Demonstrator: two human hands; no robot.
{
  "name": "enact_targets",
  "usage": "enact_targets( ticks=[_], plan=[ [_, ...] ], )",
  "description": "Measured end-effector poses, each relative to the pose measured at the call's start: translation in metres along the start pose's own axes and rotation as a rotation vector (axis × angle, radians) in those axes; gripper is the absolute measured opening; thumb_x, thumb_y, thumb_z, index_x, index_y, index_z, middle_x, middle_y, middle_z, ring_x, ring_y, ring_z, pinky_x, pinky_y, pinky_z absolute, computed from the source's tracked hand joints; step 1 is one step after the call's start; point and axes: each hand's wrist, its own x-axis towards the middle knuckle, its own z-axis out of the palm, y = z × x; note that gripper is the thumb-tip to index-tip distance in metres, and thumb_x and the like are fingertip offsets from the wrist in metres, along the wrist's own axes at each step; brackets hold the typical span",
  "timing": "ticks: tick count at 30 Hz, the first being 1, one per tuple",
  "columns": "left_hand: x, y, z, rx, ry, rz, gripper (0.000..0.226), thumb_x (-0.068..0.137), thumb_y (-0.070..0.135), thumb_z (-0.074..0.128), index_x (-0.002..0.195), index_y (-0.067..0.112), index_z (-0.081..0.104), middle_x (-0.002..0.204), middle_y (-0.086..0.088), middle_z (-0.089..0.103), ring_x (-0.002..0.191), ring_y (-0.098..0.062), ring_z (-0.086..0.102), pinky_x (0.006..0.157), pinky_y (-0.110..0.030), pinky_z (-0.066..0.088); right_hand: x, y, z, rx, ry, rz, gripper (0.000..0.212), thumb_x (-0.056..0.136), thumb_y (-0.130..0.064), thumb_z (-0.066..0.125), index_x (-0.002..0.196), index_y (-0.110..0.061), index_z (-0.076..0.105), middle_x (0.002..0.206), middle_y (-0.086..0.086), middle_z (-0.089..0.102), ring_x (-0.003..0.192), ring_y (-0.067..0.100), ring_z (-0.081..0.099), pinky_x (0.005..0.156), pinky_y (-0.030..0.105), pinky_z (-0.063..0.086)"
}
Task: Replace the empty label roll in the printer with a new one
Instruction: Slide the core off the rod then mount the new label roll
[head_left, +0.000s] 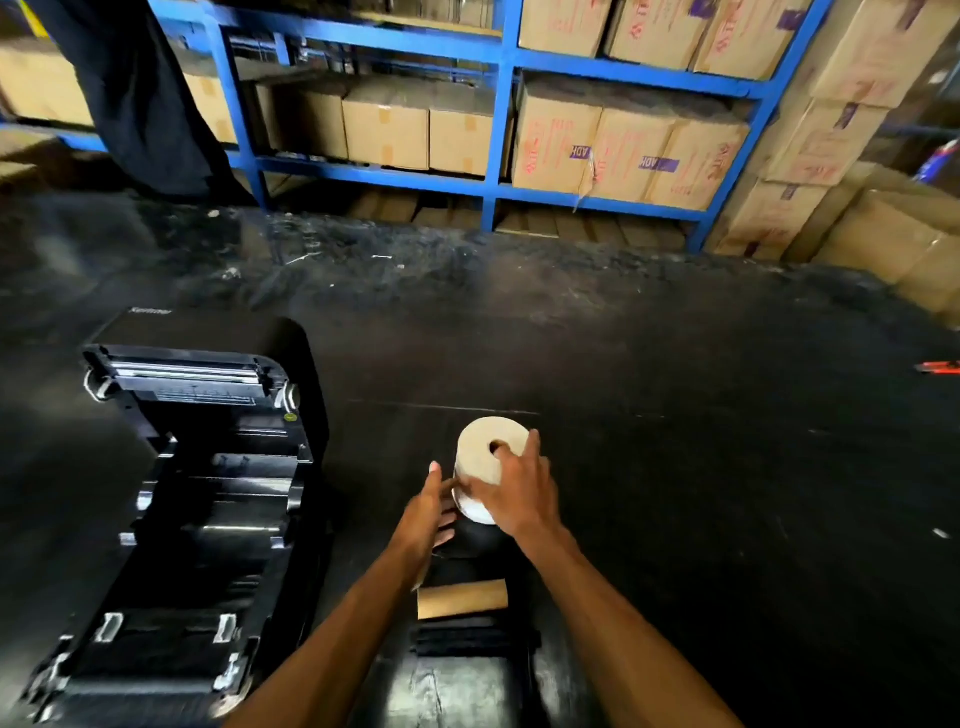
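Gripping the new label roll (488, 457) from above, the right hand (519, 493) has fingers spread over its top, near the floor's middle. Left hand (431, 509) pinches its lower edge. Empty cardboard core (462, 598) lies nearer; open printer (202, 467) sits left.

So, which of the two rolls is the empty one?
The bare brown cardboard core lying on its side nearer the person. The other, the full label roll, stands under both hands.

Both hands, left hand (431, 512) and right hand (514, 491), grip the new label roll (485, 449), seemingly upright, beside the open printer (208, 467).
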Motion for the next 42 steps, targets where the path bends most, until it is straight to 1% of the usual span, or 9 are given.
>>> enact_targets(
  ticks=[2, 6, 11, 15, 18, 24, 30, 36, 42],
  plan=[
    [0.0, 0.001, 0.0, -0.027, 0.081, 0.012, 0.054, 0.094, 0.054, 0.038, 0.121, 0.012, 0.059, 0.132, -0.012, 0.057, 0.112, -0.023, 0.054, 0.098, -0.037, 0.043, 0.0, 0.006, -0.01, 0.163, 0.017, 0.042, 0.063, 0.072, -0.054, 0.067, 0.123, -0.019, 0.055, 0.142, 0.013, 0.035, 0.114, 0.032, 0.05, 0.092, 0.041, 0.045],
    [-0.008, 0.009, 0.001, -0.062, 0.155, 0.074, 0.054, 0.085, 0.06, 0.051, 0.11, 0.013, 0.063, 0.119, -0.009, 0.064, 0.11, -0.026, 0.058, 0.093, -0.038, 0.044, -0.009, 0.017, -0.032, 0.875, -0.064, 0.267, 0.037, 0.074, -0.047, 0.07, 0.089, -0.013, 0.069, 0.095, 0.005, 0.069, 0.082, 0.015, 0.063, 0.073, 0.041, 0.059],
    [-0.031, 0.014, 0.004, -0.106, 0.176, 0.102, 0.053, 0.077, 0.067, 0.056, 0.099, 0.019, 0.063, 0.111, -0.004, 0.063, 0.107, -0.025, 0.058, 0.09, -0.046, 0.047, -0.037, 0.019, -0.034, 1.142, -0.135, 0.314, 0.028, 0.079, -0.047, 0.068, 0.092, -0.022, 0.067, 0.091, -0.005, 0.071, 0.085, 0.011, 0.067, 0.062, 0.029, 0.057],
    [-0.046, 0.009, -0.001, -0.122, 0.122, 0.086, 0.05, 0.079, 0.065, 0.055, 0.101, 0.02, 0.061, 0.112, -0.005, 0.062, 0.105, -0.025, 0.059, 0.092, -0.052, 0.05, -0.057, 0.019, -0.033, 1.259, -0.197, 0.324, 0.032, 0.081, -0.044, 0.066, 0.097, -0.016, 0.067, 0.097, 0.007, 0.073, 0.091, 0.021, 0.069, 0.073, 0.038, 0.06],
    [-0.056, 0.012, 0.0, -0.153, 0.08, 0.099, 0.052, 0.08, 0.064, 0.054, 0.106, 0.021, 0.067, 0.106, -0.005, 0.072, 0.1, -0.024, 0.067, 0.082, -0.045, 0.057, -0.07, 0.017, -0.032, 1.325, -0.252, 0.308, 0.032, 0.082, -0.042, 0.066, 0.099, -0.015, 0.067, 0.101, 0.008, 0.073, 0.097, 0.023, 0.069, 0.081, 0.044, 0.058],
    [-0.073, 0.022, 0.001, -0.228, 0.131, 0.15, 0.042, 0.082, 0.052, 0.061, 0.099, 0.015, 0.07, 0.093, -0.01, 0.077, 0.086, -0.026, 0.073, 0.065, -0.039, 0.06, -0.085, 0.01, -0.045, 1.229, -0.224, 0.154, 0.031, 0.084, -0.046, 0.061, 0.098, -0.019, 0.067, 0.099, 0.0, 0.073, 0.092, 0.012, 0.069, 0.076, 0.031, 0.057],
    [-0.088, 0.034, 0.002, -0.072, 0.201, 0.425, 0.041, 0.081, 0.05, 0.065, 0.088, 0.01, 0.072, 0.083, -0.006, 0.077, 0.076, -0.019, 0.073, 0.061, -0.031, 0.058, -0.086, 0.008, -0.068, 0.606, 0.322, -0.257, 0.049, 0.084, -0.035, 0.063, 0.131, -0.026, 0.052, 0.139, 0.001, 0.044, 0.129, 0.014, 0.037, 0.109, 0.034, 0.034],
    [-0.101, 0.04, 0.001, 0.018, 0.271, 0.589, 0.041, 0.081, 0.044, 0.068, 0.105, 0.011, 0.065, 0.109, -0.015, 0.068, 0.094, -0.026, 0.069, 0.083, -0.045, 0.057, -0.087, -0.005, -0.077, 0.376, 0.295, -0.387, 0.043, 0.089, -0.04, 0.055, 0.131, -0.03, 0.052, 0.152, -0.001, 0.03, 0.138, 0.017, 0.024, 0.111, 0.039, 0.029],
    [-0.111, 0.04, -0.002, 0.071, 0.305, 0.642, 0.044, 0.081, 0.046, 0.067, 0.109, 0.012, 0.063, 0.121, -0.013, 0.06, 0.103, -0.028, 0.065, 0.088, -0.05, 0.055, -0.097, -0.011, -0.075, 0.419, 0.409, -0.455, 0.026, 0.086, -0.026, 0.062, 0.111, -0.02, 0.067, 0.141, 0.0, 0.045, 0.129, 0.016, 0.037, 0.104, 0.032, 0.037]
  ],
)
